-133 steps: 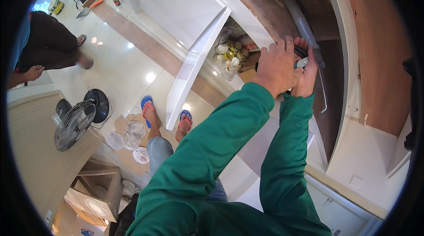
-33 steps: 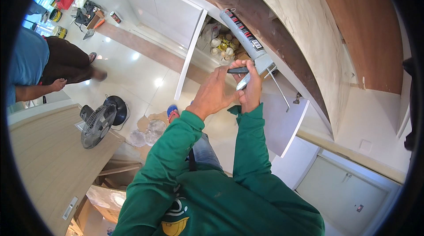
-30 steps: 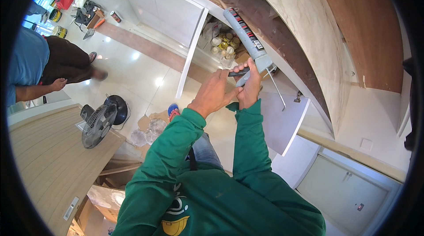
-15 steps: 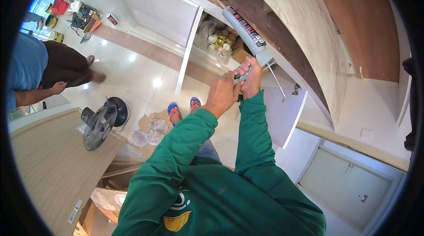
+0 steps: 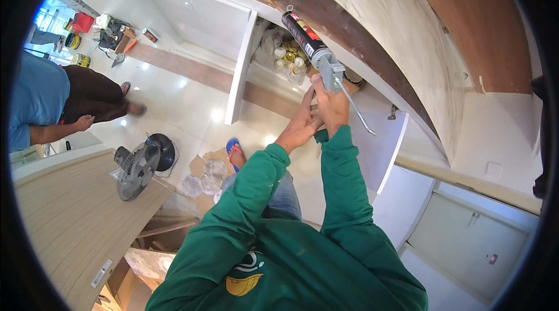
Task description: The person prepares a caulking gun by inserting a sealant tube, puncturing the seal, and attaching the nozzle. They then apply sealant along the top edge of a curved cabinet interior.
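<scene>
A grey caulking gun [image 5: 331, 71] with a black cartridge [image 5: 304, 36] points up and away from me, its hooked rod angling down to the right. My right hand [image 5: 333, 106] is wrapped round the gun's grip, just below its grey back end. My left hand [image 5: 300, 123] is pressed against my right hand at the grip; the grip and most of the fingertips around it are hidden. Behind the gun, jars [image 5: 288, 58] and a bag sit in an open cupboard [image 5: 239, 72] beside a brown, rough shelf edge.
Another person [image 5: 38, 96] stands at the left near a black fan [image 5: 137, 171] and a wooden board [image 5: 64, 212]. Tools and tubs [image 5: 113, 40] lie on the far floor. Flattened cardboard [image 5: 198, 168] lies by my feet. An open white door [image 5: 381, 148] hangs to my right.
The gun has come out from inside the cabinet and turned on its axis, showing the cartridge's black side and its back end. My hands have shifted higher round the grip.
</scene>
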A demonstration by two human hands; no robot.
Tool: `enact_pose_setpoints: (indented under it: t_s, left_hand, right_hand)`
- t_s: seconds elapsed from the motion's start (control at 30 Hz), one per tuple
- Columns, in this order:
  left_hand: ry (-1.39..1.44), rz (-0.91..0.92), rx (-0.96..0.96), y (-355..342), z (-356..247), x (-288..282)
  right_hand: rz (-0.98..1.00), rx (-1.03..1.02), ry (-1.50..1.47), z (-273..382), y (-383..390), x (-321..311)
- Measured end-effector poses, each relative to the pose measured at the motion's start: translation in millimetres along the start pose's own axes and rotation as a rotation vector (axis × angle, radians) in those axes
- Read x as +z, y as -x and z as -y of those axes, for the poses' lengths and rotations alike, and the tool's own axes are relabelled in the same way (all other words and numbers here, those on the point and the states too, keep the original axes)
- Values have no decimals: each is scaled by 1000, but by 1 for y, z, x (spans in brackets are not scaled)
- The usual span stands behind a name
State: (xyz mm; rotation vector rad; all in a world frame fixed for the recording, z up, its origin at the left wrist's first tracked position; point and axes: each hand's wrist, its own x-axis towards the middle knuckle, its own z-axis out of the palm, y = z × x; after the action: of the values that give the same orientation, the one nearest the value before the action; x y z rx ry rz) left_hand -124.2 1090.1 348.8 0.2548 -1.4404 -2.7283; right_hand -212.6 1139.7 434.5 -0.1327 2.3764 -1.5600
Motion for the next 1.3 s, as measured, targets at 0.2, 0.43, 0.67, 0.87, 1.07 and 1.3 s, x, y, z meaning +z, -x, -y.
enact_pose_setpoints:
  t_s: [0.2, 0.43, 0.67, 0.87, 1.07, 1.3]
  left_hand:
    - [-635, -21, 57, -6, 15, 18]
    - [-871, -53, 14, 0, 23, 84]
    - [-1139, -141, 8, 1, 21, 118]
    - [-1323, -189, 26, 2, 25, 121]
    - [-1305, -217, 10, 1, 28, 114]
    - [-1026, -270, 31, 6, 38, 123]
  right_hand:
    - [-28, -16, -254, -61, -2, -45]
    - [-2, 169, -732, -102, 11, -113]
    - [110, 284, -954, -120, -8, -131]
    - [167, 324, -1105, -121, -15, -120]
    - [93, 377, -1060, -111, -20, -111]
    - [-10, 365, -812, -90, -14, -115]
